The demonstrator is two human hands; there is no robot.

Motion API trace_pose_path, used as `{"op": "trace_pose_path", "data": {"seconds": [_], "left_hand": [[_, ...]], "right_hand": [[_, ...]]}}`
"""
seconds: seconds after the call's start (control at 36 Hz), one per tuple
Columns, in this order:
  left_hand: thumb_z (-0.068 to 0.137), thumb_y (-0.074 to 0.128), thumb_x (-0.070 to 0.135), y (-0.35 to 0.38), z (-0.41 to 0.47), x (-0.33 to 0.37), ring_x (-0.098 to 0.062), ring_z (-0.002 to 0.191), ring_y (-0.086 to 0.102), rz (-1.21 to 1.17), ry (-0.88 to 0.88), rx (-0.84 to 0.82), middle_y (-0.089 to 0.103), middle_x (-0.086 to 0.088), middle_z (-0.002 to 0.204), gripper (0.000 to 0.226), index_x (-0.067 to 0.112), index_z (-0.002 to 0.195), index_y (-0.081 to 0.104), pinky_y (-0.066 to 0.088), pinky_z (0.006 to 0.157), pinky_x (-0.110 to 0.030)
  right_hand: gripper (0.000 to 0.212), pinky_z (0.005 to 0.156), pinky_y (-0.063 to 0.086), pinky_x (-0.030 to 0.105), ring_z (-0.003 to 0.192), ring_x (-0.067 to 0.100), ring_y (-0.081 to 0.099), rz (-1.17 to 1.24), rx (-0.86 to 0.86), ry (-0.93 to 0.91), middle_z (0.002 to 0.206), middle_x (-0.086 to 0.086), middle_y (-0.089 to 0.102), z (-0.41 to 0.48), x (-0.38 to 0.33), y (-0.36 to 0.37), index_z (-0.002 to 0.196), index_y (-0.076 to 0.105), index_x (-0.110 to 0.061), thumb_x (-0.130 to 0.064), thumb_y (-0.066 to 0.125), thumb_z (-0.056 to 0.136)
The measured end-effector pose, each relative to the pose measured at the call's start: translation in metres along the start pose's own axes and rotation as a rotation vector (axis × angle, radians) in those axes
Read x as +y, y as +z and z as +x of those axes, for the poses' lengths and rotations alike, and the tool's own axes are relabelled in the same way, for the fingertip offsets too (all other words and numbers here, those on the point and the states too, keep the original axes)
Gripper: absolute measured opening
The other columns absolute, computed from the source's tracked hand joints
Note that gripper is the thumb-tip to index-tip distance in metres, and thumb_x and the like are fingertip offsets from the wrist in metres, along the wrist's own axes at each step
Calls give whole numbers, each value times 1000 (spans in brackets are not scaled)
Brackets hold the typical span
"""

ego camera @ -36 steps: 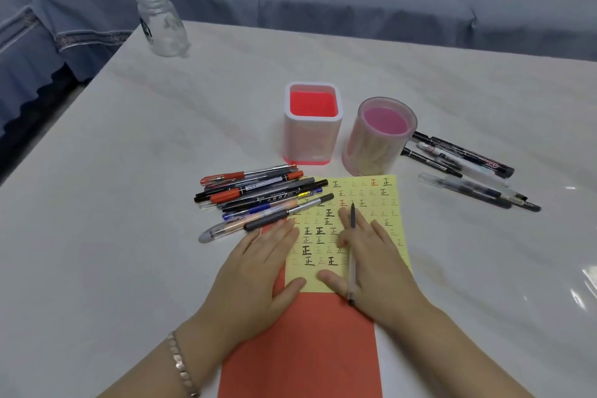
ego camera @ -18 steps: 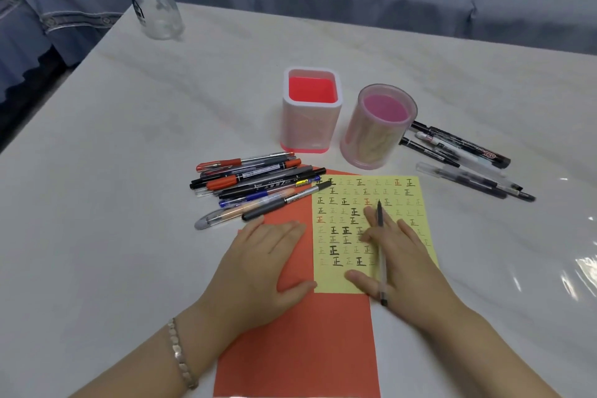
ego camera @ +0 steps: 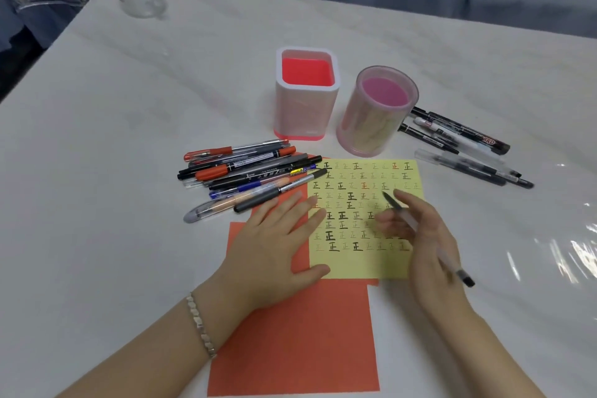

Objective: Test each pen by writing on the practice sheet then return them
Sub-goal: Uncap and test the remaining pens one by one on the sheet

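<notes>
Grasping pen [ego camera: 405,218] in right hand [ego camera: 423,242], tip over sheet [ego camera: 355,178] at fingertips. Pressing left hand [ego camera: 274,245] flat, fingers straight, on sheet's left edge and red paper [ego camera: 290,333]. Just past left fingertips, pile [ego camera: 248,178] of pens; beyond right hand, to its right, loose pens [ego camera: 465,145]. Farther ahead, square holder [ego camera: 307,107] and round holder [ego camera: 371,126]

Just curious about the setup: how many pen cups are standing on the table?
2. A square cup stands behind the sheet, and a round cup stands just right of it. None seems hidden.
</notes>
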State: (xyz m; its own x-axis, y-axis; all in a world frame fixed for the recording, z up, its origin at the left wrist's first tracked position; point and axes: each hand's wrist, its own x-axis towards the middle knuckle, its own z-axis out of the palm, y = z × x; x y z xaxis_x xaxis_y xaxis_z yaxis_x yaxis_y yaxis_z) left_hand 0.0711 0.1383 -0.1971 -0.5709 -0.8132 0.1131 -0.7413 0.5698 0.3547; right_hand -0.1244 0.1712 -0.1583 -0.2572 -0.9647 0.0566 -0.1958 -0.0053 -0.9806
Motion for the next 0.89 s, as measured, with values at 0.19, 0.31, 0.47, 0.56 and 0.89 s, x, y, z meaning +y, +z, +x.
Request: {"op": "trace_pose_path", "data": {"seconds": [0.19, 0.31, 0.47, 0.56, 0.89], "left_hand": [[77, 43, 66, 0, 1, 0, -17, 133, 31, -46, 8, 37, 50, 0, 137, 66, 25, 127, 54, 14, 110, -33], [74, 49, 62, -1, -2, -2, -19, 136, 32, -82, 30, 48, 46, 1, 141, 61, 26, 122, 58, 14, 111, -35], [76, 46, 62, -1, -3, -2, -19, 138, 29, -69, 20, 22, 41, 3, 145, 64, 29, 130, 53, 15, 112, -37], [77, 45, 63, 0, -3, -2, -19, 138, 30, -68, 16, 31, 41, 4, 144, 63, 30, 130, 52, 17, 111, -38], [74, 48, 62, 0, -3, -1, -18, 137, 32, -87, -1, 55, 44, 4, 143, 63, 29, 127, 56, 18, 111, -37]], "right_hand": [[52, 77, 54, 24, 86, 19, 69, 148, -7, 147, 90, 3, 73, -2, -8, 19, 95, 67, -24, -68, 45, 77], [28, 62, 54, 22, 62, 18, 64, 235, 56, 214, 65, 7, 68, -6, -11, 28, 78, 66, -10, -37, 59, 84], [39, 40, 35, 14, 35, 9, 38, 175, 252, 209, 36, 0, 46, -14, -9, 35, 53, 43, -8, -26, 60, 83], [47, 42, 34, 18, 36, 11, 38, 66, 287, 177, 35, 1, 43, -16, -5, 40, 42, 42, -14, -31, 66, 78], [38, 45, 29, 12, 40, 6, 32, -138, 325, 80, 37, -3, 35, -19, 14, 61, 39, 34, -16, -18, 55, 71]]}}
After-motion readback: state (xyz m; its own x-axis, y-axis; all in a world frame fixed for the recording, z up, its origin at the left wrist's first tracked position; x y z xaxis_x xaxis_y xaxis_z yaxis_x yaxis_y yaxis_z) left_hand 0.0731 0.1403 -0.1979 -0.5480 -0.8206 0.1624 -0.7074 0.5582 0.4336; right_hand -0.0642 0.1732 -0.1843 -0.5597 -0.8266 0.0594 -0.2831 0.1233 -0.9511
